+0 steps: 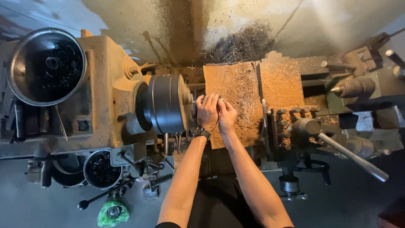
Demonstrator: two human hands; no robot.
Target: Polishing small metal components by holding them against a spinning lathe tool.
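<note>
I look down on a metal lathe coated in brownish shavings. My left hand [207, 110], with a dark wristwatch on the wrist, and my right hand [227, 115] are pressed together just right of the large grey chuck [166, 103]. Both hands close around a small metal part [220, 99] at the chuck's face; the part is mostly hidden by my fingers. The lathe carriage [236, 97], thick with shavings, lies directly under and behind my hands.
A large metal bowl [46, 65] of dark parts sits on the headstock at left; a smaller round tin [102, 169] stands below it. The tool post [295, 122] and a long lever handle [352, 157] are at right, with the pointed tailstock [352, 88] beyond. A green bag [113, 213] lies on the floor.
</note>
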